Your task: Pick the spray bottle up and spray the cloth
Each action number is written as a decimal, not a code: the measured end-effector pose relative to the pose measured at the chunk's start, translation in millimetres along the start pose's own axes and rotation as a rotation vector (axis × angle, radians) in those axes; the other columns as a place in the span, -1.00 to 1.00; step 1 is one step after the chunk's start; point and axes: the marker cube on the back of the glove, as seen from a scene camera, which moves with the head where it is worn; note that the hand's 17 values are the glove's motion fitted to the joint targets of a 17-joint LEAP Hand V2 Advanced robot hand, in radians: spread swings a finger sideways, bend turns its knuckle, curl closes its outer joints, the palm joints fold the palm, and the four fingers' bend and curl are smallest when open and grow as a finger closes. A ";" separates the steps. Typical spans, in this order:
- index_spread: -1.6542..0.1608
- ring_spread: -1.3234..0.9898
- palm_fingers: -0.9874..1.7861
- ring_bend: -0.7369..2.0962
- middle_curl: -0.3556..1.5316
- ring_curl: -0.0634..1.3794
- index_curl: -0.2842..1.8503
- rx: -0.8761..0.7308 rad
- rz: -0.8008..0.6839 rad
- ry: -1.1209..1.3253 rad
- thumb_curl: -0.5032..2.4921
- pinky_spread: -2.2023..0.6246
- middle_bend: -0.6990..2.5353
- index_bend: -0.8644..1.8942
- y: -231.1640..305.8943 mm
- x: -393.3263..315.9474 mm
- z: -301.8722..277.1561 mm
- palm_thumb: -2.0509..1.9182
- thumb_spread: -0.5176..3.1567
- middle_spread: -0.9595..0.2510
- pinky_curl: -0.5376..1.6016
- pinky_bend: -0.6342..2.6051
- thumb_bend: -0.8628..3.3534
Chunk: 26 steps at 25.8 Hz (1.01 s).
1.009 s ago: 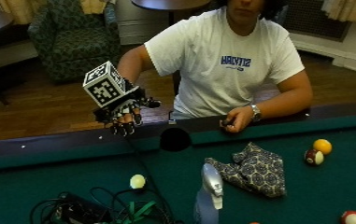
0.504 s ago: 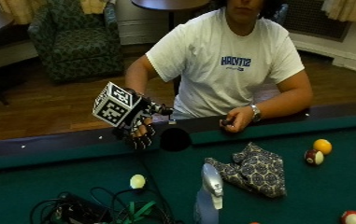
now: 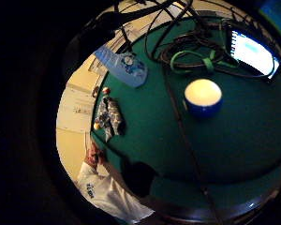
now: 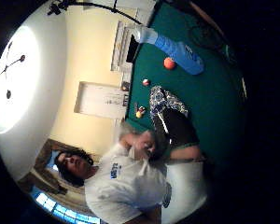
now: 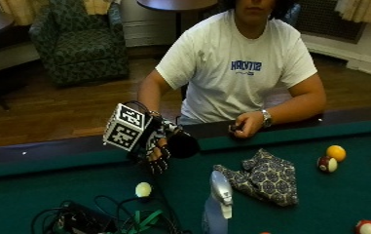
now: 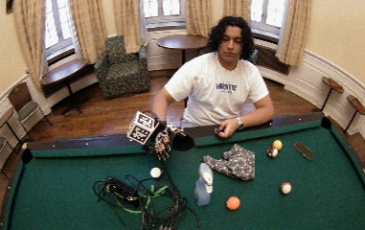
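A spray bottle [image 5: 216, 204] with a grey trigger head and pale blue body stands upright on the green felt near the front edge; it also shows in the palm views as the bottle [image 3: 124, 68] [image 4: 175, 49]. A patterned cloth [image 5: 263, 178] lies crumpled just to its right, apart from it. My gloved right hand [image 5: 156, 153] hovers over the felt beside the side pocket [image 5: 184, 145], up and to the left of the bottle. Its fingers hang down relaxed and hold nothing. In the wide view the hand [image 6: 162, 143] is well short of the bottle [image 6: 202, 184].
A pale ball [image 5: 143, 189] lies below the hand, beside tangled cables [image 5: 107, 219]. A yellow ball [image 5: 335, 152] and a striped ball [image 5: 327, 164] sit right of the cloth. An orange ball [image 6: 233, 203] lies near the bottle. The bare left hand [image 5: 247, 127] rests on the rail.
My gloved hand has come down and moved right, from above the rail to over the felt by the side pocket. The bottle and cloth have not moved.
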 end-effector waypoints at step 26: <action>0.38 0.07 -0.03 -0.23 -0.26 -0.50 -0.52 0.002 0.054 -0.230 -0.42 0.71 -0.44 -0.28 -91.9 3.5 77.1 0.41 -0.16 0.41 -0.17 -0.41 -0.58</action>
